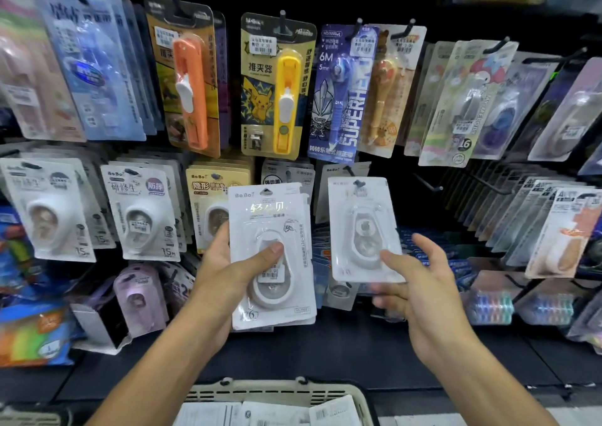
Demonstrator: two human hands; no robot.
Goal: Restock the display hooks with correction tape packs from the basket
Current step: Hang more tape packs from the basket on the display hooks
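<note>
An orange clip pusher pack (190, 87) hangs beside a yellow one (277, 90) on the top row. A purple pen pack (340, 96) hangs just right of them. Colourful tape rolls (493, 308) sit low at the right.

A dark open gap lies on the display wall right of the single white pack (361, 227), where bare hooks (426, 183) jut out. Crowded rows of hanging packs (140, 210) fill the wall to the left, and angled packs (534, 217) close it on the right. Below, the basket (355, 396) sits under both forearms.
</note>
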